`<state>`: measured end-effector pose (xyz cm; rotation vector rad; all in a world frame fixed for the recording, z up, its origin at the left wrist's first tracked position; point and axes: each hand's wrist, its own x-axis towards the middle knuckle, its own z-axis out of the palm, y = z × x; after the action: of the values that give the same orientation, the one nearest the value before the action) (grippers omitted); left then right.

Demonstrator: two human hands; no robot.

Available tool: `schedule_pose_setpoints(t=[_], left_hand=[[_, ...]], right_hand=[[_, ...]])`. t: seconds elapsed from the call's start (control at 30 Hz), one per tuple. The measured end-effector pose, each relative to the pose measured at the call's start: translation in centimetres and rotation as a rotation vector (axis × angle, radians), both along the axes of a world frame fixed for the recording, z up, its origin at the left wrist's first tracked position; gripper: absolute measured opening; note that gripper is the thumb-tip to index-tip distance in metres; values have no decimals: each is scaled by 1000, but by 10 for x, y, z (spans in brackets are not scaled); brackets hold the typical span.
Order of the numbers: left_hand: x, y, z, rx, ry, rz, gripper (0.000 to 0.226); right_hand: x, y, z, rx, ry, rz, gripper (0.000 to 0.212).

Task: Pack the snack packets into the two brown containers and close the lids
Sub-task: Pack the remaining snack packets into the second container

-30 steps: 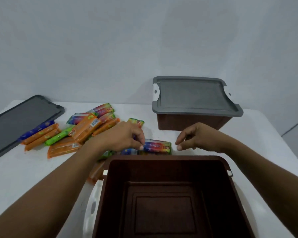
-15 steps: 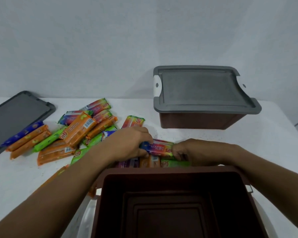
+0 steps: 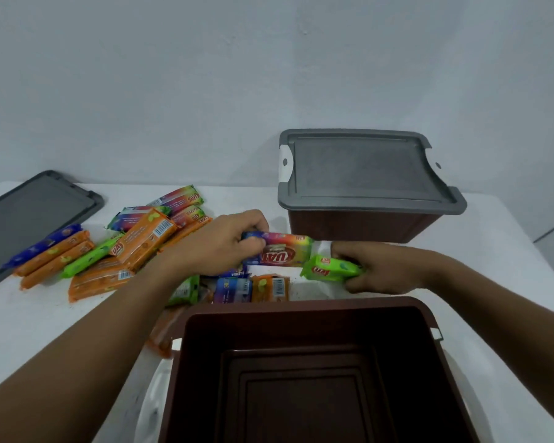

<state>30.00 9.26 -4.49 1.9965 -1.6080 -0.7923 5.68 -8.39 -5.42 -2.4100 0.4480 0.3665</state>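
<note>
Both hands are already loaded, and what matters now is how their packets lie against the open brown container (image 3: pixel 304 372) sitting nearest the person, empty as far as its dark floor shows. The left hand (image 3: pixel 218 244) is clenched around the left end of a rainbow-coloured packet (image 3: pixel 285 252), whose long axis runs left to right across the scene, roughly parallel to the container's far rim and just beyond it. The right hand (image 3: pixel 384 266) is closed on a small green packet (image 3: pixel 328 268), also lying crosswise, its free end pointing left toward the rainbow one, the two nearly touching. From either hand the container lies straight back toward the person and a little down, so I'd judge the coming move to be a short pull nearward over the far rim. Both hands look about equally near that rim; the right seems a shade nearer. Since the packets are already crosswise, they should drop in flat along the container's width without turning. The rest of the snack packets (image 3: pixel 115 251) are scattered on the white table (image 3: pixel 29 330) to the left and just beyond the rim, well within the left hand's reach. The second brown container (image 3: pixel 359 223) stands at the far right with its grey lid (image 3: pixel 362 174) on, and a loose grey lid (image 3: pixel 29 215) lies at the far left.
</note>
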Motion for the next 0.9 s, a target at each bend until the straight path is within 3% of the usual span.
schedule_pose_setpoints(t=[0.1,0.27,0.33,0.4,0.47,0.63,0.77,0.9], left_hand=[[-1,11,15,-8,235,107,8],[-12,30,39,-88,696,299,11],[-17,44,50,-101,805,275,37],[-22,58,59,-100,817,203,57],[-27,72,65,-104,833,166,58],[-45,104,73,-48,778,175,25],[-65,126,72,68,591,169,26],[-92,135,68,128,257,218,15]], right_hand=[[-10,2,21,170,-76,-84,28],[-22,24,58,98,-204,-118,43],[-29,36,73,70,-238,-100,45],[-37,48,85,69,-259,-84,45],[-46,63,93,75,-274,-79,56],[-63,103,89,-152,-306,-52,75],[-75,128,77,-294,-271,5,74],[-78,146,56,-412,-130,74,83]])
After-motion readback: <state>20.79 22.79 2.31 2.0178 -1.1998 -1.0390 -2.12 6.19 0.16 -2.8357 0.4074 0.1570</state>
